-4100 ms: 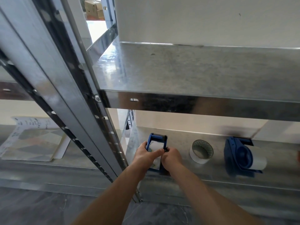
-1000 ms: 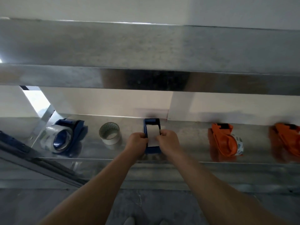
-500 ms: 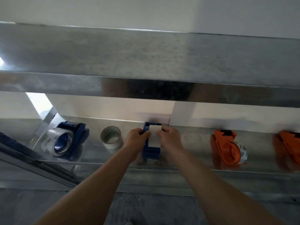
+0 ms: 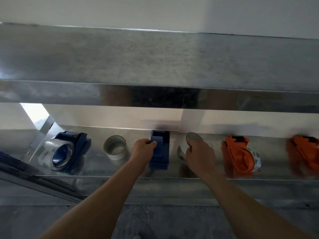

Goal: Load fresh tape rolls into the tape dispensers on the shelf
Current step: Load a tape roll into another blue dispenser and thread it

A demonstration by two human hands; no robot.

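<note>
On the metal shelf [image 4: 107, 176], a blue dispenser [image 4: 160, 149] is being gripped at its left side by the left hand [image 4: 142, 150]. Just right of the dispenser, a tape roll [image 4: 187, 144] is being clasped by the right hand [image 4: 200, 155]. Further left, another tape roll [image 4: 116, 150] is lying loose.

Right hand [image 4: 200, 155] covers most of a tape roll [image 4: 193, 136]; the roll's lower body and its contact with the shelf [image 4: 198, 183] cannot be judged. Left hand [image 4: 143, 149] hides the near left side of the blue dispenser [image 4: 161, 152]. Far-right orange dispenser [image 4: 305, 152] is blurred and cut off by the frame edge. Label print on the left loaded roll [image 4: 51, 152] is illegible.
</note>
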